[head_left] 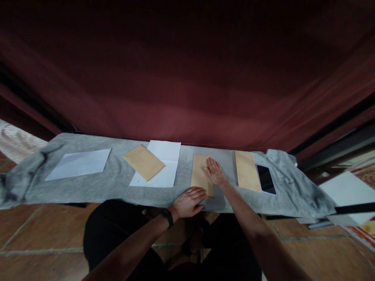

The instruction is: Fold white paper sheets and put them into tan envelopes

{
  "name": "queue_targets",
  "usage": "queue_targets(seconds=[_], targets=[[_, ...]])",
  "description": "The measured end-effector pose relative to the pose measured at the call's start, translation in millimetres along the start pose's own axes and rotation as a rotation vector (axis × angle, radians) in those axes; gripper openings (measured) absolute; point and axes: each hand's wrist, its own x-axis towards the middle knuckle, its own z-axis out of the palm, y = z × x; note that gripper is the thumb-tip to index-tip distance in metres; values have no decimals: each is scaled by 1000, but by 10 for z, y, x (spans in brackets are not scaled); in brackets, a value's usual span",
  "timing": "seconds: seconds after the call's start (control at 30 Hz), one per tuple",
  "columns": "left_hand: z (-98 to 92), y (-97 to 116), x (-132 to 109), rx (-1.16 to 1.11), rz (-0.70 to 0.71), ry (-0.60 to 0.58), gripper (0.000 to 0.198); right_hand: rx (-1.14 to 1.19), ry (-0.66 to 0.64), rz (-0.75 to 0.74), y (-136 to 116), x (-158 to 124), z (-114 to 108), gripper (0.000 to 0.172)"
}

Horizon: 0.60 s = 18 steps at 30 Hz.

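In the head view, a tan envelope [199, 171] lies upright on the grey cloth [117, 191] in front of me. My right hand [215, 171] rests flat on its right side, fingers stretched out. At its lower edge lies my left hand [190, 201], fingers extended over the near end and holding nothing. Another tan envelope [144, 162] lies tilted across a creased white sheet [168, 168] to the left. To the right is a stack of tan envelopes [247, 170].
A phone [266, 179] lies right of the stack. More white paper [79, 164] is at the far left of the cloth. A dark red surface [175, 117] rises behind it. White boards [348, 191] stand low at the right, above a tiled floor [52, 234].
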Motion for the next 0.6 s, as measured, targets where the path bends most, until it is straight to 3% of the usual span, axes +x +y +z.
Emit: queue_targets(seconds=[0.2,0.43,0.6], targets=[[17,-8,-2,-2,-5,-15,50,1,48,-42,-53,182,32,66],[-30,7,16,-13,8,-40,52,52,-35,-174,-249,347,4,64],[-14,0,14,-14,-2,-48,52,83,-72,-269,-412,310,26,61]])
